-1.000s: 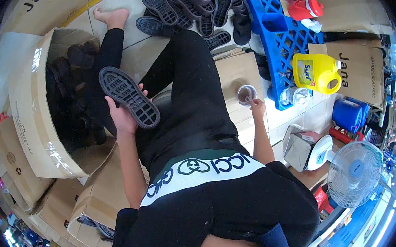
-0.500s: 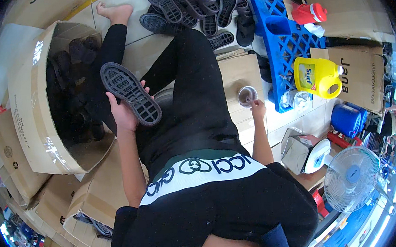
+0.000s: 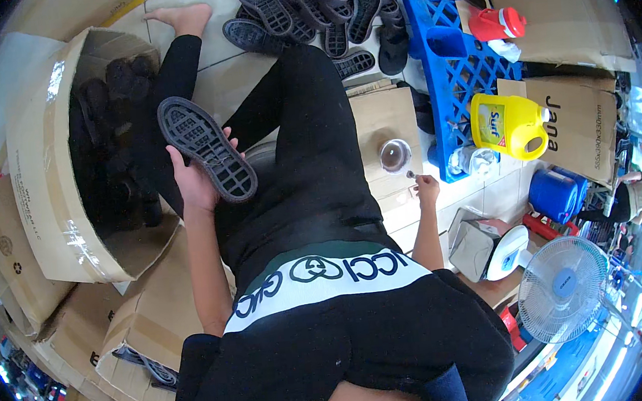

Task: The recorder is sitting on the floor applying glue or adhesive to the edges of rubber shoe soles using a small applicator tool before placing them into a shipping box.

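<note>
My left hand (image 3: 196, 182) is wrapped round a dark grey shoe sole (image 3: 208, 151), with the gridded side facing up, above my left thigh. Pinched in the fingers of my right hand (image 3: 427, 188) is a small dark-tipped applicator (image 3: 411, 175); its exact kind is too small to make out. Just beyond that tip, a round cup (image 3: 395, 156) with brownish liquid in it stands on a flat piece of cardboard (image 3: 375, 119). The applicator is outside the cup, by its near right rim.
At left stands an open carton (image 3: 43, 164) of dark footwear. A pile of soles and sandals (image 3: 304, 7) lies ahead. On the right are a blue plastic pallet (image 3: 438, 7), a yellow jug (image 3: 509, 124), a red flask (image 3: 495, 25) and a fan (image 3: 564, 286).
My right hand has drawn back from the cup toward the lower right, bringing the applicator tip out of it. My left hand still holds the sole, almost unmoved.
</note>
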The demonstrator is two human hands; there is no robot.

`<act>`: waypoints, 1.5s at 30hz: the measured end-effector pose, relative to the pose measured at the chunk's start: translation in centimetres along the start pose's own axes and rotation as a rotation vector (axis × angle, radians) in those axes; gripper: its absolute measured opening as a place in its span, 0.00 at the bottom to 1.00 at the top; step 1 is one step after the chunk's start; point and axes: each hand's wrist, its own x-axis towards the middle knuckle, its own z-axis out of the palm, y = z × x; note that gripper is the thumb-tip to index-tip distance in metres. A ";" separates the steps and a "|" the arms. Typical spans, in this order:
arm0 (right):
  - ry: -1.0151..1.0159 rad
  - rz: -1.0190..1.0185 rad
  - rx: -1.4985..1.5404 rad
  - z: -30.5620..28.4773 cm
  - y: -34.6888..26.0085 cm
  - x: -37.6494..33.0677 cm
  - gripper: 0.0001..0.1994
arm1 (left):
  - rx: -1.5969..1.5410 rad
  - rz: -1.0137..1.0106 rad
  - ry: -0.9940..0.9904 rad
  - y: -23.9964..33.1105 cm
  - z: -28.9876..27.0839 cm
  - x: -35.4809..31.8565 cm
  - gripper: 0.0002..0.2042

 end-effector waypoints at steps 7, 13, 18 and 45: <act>-0.013 0.077 0.295 0.4 -0.3 -0.5 0.09 | 0.034 0.021 -0.041 0.1 -0.4 -0.1 0.45; 0.118 0.167 0.438 0.3 0.6 -0.4 0.11 | 0.000 0.004 -0.020 0.2 -0.1 0.1 0.45; -0.028 0.279 0.373 0.5 0.6 -0.5 0.13 | 0.032 0.012 -0.039 0.3 -0.4 0.0 0.45; 0.090 0.210 0.404 0.8 0.7 0.0 0.14 | -0.040 0.008 -0.065 0.0 -0.4 0.1 0.43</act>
